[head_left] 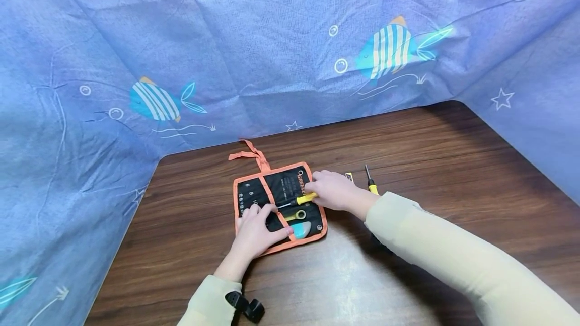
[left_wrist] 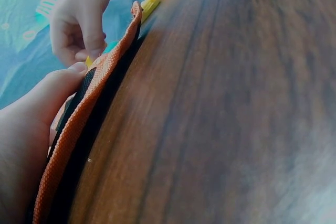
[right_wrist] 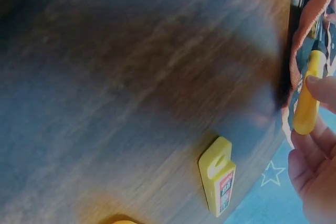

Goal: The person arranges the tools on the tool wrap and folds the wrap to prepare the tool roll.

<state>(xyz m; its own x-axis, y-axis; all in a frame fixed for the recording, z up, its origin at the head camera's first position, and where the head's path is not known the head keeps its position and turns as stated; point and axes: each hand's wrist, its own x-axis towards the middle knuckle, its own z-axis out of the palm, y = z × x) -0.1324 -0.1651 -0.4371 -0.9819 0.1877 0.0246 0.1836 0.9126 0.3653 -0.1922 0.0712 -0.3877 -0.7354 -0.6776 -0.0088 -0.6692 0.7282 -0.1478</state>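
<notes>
A black tool pouch [head_left: 285, 183] with orange trim lies unfolded on the table. My left hand [head_left: 256, 230] grips its pocket edge, index finger and thumb apart along the orange strip; the left wrist view shows the thumb [left_wrist: 58, 87] reaching over the pouch's side. Between the fingers and thumb of my right hand [head_left: 333, 190] is a screwdriver [right_wrist: 310, 93] with a yellow handle. Its shaft points left to the pocket edge beside my left index finger, and the tip is hidden. Below it, a ring-ended wrench [head_left: 299, 215] and a turquoise-and-grey tool [head_left: 301, 229] stick out of the pockets.
Right of the pouch lies a second yellow-handled screwdriver [head_left: 371, 183], partly behind my right sleeve. A small yellow labelled piece with a slot [right_wrist: 218, 177] rests beyond my right hand. Orange ties [head_left: 254, 155] trail off the pouch's far edge. Blue fish-print cloth [head_left: 272, 54] surrounds the table.
</notes>
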